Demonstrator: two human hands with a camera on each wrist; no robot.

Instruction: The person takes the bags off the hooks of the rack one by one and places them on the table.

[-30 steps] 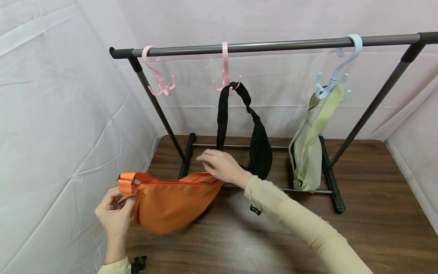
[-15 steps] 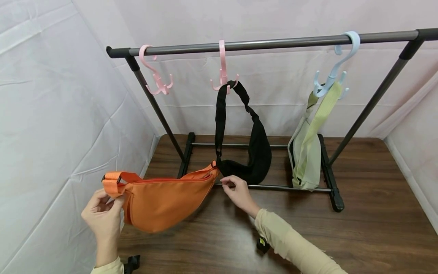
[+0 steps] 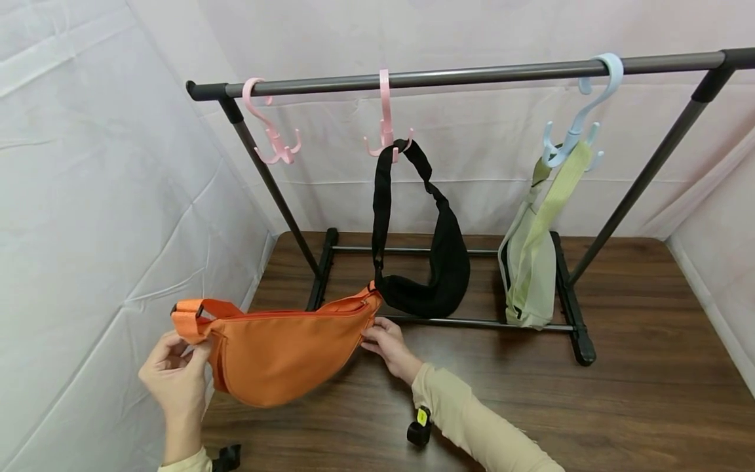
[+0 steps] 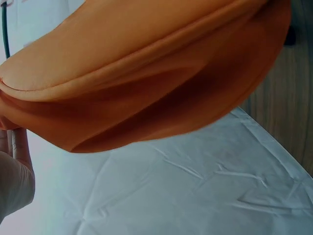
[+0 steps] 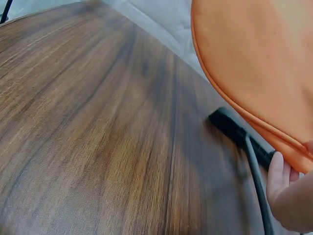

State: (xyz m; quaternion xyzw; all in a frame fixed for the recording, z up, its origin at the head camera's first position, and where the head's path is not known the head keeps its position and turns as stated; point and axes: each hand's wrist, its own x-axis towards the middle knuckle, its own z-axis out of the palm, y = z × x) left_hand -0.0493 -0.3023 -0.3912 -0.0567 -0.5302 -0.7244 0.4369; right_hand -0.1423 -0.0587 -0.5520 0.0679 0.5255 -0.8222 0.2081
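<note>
An orange sling bag (image 3: 289,357) is stretched sideways in front of the rack, red zipper along its top. My left hand (image 3: 175,377) pinches its left end, just below the webbing strap (image 3: 191,320). At the narrow right end, my right hand (image 3: 390,349) grips the lower corner. In the right wrist view the right hand (image 5: 296,200) has fingers behind the bag's edge and thumb tip on its front. The left wrist view shows the bag's underside (image 4: 146,98), with part of the left hand (image 4: 17,181) at the lower left.
A metal rack bar (image 3: 472,77) carries a bare pink hook (image 3: 274,134), another pink hook (image 3: 386,121) with a black sling bag (image 3: 449,262), and a blue hook (image 3: 580,118) with a pale green bag (image 3: 533,275). The rack's feet stand on a wooden tabletop (image 3: 649,393) beside white sheeting.
My right hand came off the top of the bag's right end, passed down around it, and now grips that end from below. The left hand keeps its pinch after shifting slightly left.
</note>
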